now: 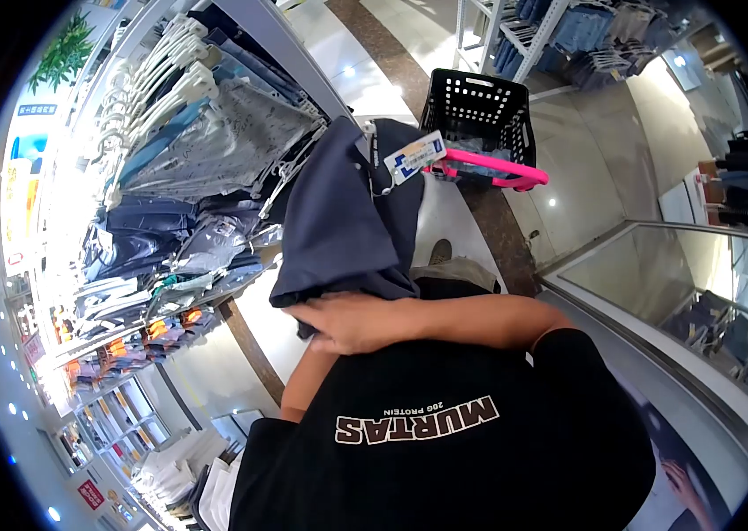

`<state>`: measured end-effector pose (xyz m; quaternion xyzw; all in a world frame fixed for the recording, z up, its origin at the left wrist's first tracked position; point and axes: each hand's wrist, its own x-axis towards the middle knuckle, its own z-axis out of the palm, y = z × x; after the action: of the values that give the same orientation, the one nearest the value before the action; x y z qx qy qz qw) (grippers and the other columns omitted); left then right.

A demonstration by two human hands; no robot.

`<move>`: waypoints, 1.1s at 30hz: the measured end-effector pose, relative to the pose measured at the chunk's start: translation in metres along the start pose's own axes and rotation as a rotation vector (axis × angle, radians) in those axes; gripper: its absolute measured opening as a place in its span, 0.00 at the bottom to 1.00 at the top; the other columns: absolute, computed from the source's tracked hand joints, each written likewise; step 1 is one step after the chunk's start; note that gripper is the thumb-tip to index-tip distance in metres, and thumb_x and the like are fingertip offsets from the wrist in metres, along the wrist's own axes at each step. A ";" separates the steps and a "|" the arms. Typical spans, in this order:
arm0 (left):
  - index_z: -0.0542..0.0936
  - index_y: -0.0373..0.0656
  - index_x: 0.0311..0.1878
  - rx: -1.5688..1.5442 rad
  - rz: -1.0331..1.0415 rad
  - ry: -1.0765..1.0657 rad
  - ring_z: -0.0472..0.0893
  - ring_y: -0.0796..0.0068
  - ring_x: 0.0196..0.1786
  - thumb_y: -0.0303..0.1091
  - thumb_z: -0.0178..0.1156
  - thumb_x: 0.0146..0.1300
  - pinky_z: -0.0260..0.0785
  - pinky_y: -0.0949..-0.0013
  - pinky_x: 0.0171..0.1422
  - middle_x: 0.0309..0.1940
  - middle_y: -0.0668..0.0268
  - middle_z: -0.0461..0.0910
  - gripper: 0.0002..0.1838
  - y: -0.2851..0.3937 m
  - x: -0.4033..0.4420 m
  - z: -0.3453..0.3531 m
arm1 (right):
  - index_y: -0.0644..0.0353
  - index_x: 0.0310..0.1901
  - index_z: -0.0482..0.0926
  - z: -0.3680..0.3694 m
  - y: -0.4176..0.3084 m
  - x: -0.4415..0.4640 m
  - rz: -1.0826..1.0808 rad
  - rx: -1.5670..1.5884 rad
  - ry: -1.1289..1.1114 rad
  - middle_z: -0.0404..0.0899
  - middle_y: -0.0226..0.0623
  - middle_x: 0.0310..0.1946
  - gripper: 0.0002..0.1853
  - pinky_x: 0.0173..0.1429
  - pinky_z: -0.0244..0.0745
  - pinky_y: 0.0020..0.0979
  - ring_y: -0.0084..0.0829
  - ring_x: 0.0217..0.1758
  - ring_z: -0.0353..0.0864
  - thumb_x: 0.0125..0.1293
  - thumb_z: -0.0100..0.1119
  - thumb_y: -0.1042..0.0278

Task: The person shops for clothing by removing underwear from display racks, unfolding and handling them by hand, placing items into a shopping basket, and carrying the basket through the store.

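Dark navy shorts [338, 212] with a drawstring hang in front of my chest, folded over. A white and blue price tag [414, 157] dangles from the waistband. My right hand [343, 323] reaches across my body and is closed on the lower edge of the shorts, thumb and fingers partly covered by the cloth. My left forearm rises from below toward the same spot, but the left hand is hidden behind my right hand and the fabric.
A black shopping basket [480, 106] with a pink handle [498, 168] stands ahead on the tiled floor, some clothing inside. On the left, a rack holds several garments on white hangers [170, 80]. A mirror frame [657, 301] leans at the right.
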<state>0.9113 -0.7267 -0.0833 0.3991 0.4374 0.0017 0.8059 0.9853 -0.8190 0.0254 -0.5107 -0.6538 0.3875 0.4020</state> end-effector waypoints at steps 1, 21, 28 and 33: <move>0.75 0.41 0.59 -0.003 -0.010 -0.009 0.81 0.72 0.47 0.40 0.52 0.76 0.75 0.66 0.54 0.46 0.63 0.82 0.16 -0.004 -0.003 -0.001 | 0.62 0.74 0.56 0.004 0.000 -0.002 -0.014 -0.065 -0.094 0.74 0.50 0.53 0.37 0.65 0.67 0.46 0.49 0.61 0.73 0.69 0.60 0.61; 0.81 0.38 0.46 0.022 0.212 0.146 0.74 0.81 0.37 0.42 0.57 0.74 0.67 0.72 0.41 0.33 0.69 0.80 0.15 -0.007 0.014 -0.024 | 0.60 0.62 0.73 -0.015 0.001 -0.010 0.074 0.160 -0.092 0.76 0.43 0.51 0.28 0.60 0.72 0.42 0.47 0.57 0.77 0.61 0.70 0.67; 0.84 0.37 0.41 0.175 0.373 0.253 0.72 0.85 0.33 0.42 0.59 0.74 0.64 0.75 0.36 0.28 0.71 0.79 0.16 0.000 0.030 -0.039 | 0.60 0.58 0.73 -0.026 0.000 -0.017 0.143 0.052 -0.005 0.74 0.46 0.50 0.27 0.55 0.74 0.46 0.51 0.53 0.79 0.55 0.71 0.70; 0.85 0.35 0.39 0.439 0.553 0.410 0.70 0.86 0.30 0.42 0.61 0.73 0.62 0.75 0.33 0.25 0.73 0.78 0.17 0.052 0.003 -0.017 | 0.64 0.45 0.75 -0.021 0.057 -0.050 0.329 -0.064 0.165 0.77 0.51 0.42 0.18 0.50 0.75 0.48 0.56 0.47 0.79 0.52 0.64 0.71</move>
<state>0.9192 -0.6794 -0.0570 0.6557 0.4552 0.2047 0.5666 1.0324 -0.8554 -0.0258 -0.6534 -0.5381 0.3838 0.3690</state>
